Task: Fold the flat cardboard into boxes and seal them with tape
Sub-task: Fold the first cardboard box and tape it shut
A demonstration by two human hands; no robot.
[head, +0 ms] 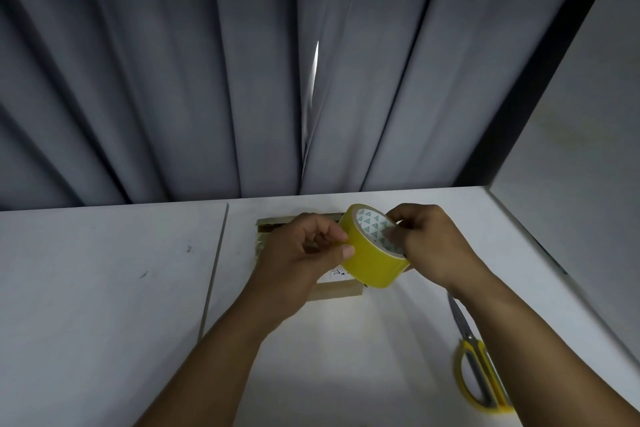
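Observation:
A yellow roll of tape (374, 262) hangs in the air above a small cardboard box (337, 289) on the white table (104, 270). My right hand (433, 246) grips the roll, with fingers curled through its white printed core. My left hand (304, 250) pinches the roll's outer face between thumb and fingertips. Both hands and the roll hide most of the box; only its near edge and far left corner show.
Yellow-handled scissors (476, 362) lie shut on the table under my right forearm. Grey curtains (242, 80) hang behind the table's far edge. A grey wall (571, 166) bounds the table on the right. A seam (214, 270) splits the tabletop left of the box.

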